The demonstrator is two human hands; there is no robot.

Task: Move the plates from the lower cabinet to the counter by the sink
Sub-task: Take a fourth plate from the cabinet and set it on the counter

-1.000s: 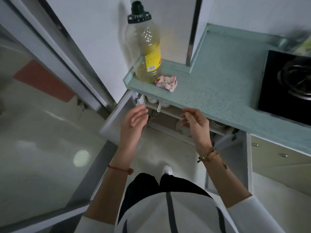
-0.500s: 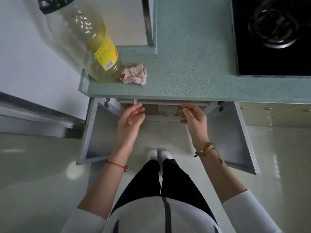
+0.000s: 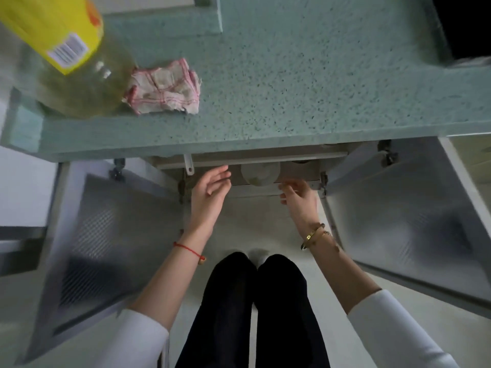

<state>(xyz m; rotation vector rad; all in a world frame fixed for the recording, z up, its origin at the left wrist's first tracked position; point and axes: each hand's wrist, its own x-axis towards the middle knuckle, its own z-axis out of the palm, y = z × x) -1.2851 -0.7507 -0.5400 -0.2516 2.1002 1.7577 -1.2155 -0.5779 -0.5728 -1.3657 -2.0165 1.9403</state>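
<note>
Teal counter edge (image 3: 186, 146) overhangs the plate (image 3: 259, 173); left hand (image 3: 210, 193) and right hand (image 3: 301, 201) flank it, fingers loose, empty.

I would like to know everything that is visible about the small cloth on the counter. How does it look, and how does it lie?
The cloth is a small rag, off-white with thin pink-red stripes forming checks, and its edges look frayed. It seems to be thin woven cotton, worn and somewhat stained. It lies crumpled in a loose heap on the speckled green counter, near the front edge at the left. Its left side appears to touch the base of the oil bottle.
</note>
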